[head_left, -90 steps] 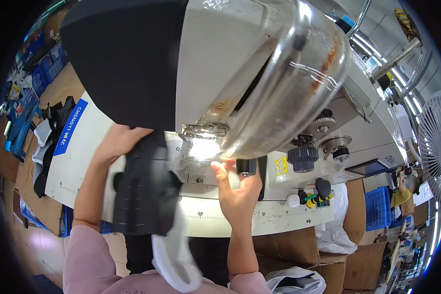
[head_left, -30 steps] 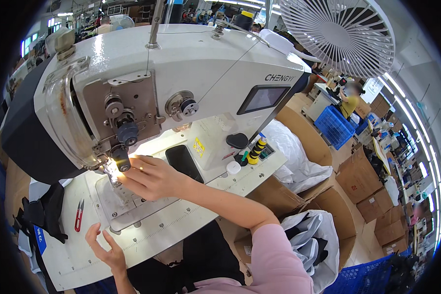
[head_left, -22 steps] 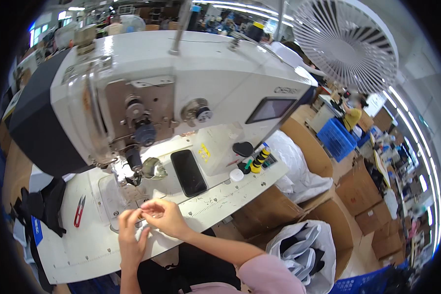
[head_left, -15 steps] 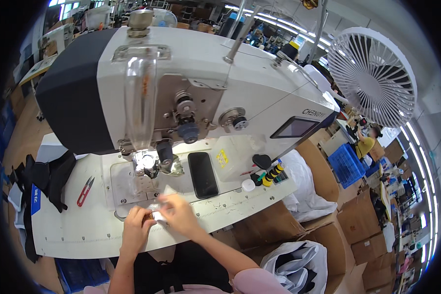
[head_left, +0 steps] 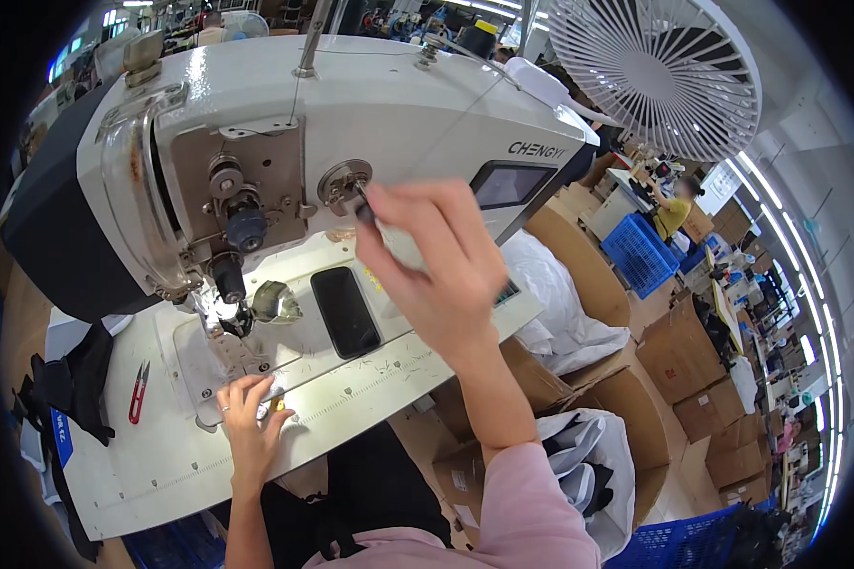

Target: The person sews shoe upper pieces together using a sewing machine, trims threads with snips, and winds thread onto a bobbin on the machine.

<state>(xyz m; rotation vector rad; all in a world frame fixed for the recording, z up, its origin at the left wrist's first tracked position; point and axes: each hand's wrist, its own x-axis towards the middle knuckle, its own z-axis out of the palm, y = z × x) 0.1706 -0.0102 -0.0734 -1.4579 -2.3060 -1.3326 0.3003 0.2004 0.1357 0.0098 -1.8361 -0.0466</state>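
Observation:
My right hand (head_left: 436,261) is raised in front of the white sewing machine (head_left: 408,104), partly blurred. Its thumb and fingertips close around a small dark round piece (head_left: 363,211) at the metal disc (head_left: 343,180) on the machine's front; the palm side is hidden. Lower down, my left hand (head_left: 247,422) rests at the near edge of the machine bed, fingers bent around a small shiny metal piece (head_left: 277,405) with a brassy spot. Just beyond it are the lit needle area (head_left: 223,327) and the metal plate (head_left: 194,365). A black phone (head_left: 345,311) lies right of the needle.
Red-handled thread snips (head_left: 139,393) and black fabric pieces (head_left: 76,379) lie at the left. A white fan (head_left: 659,76) stands at the upper right. Cardboard boxes (head_left: 688,351), a white bag (head_left: 607,474) and a blue crate (head_left: 641,256) stand right; a co-worker in yellow (head_left: 672,211) sits beyond.
My right hand has left my left hand and risen to the disc on the machine's front. My left hand stays low with the metal piece. The view has shifted right.

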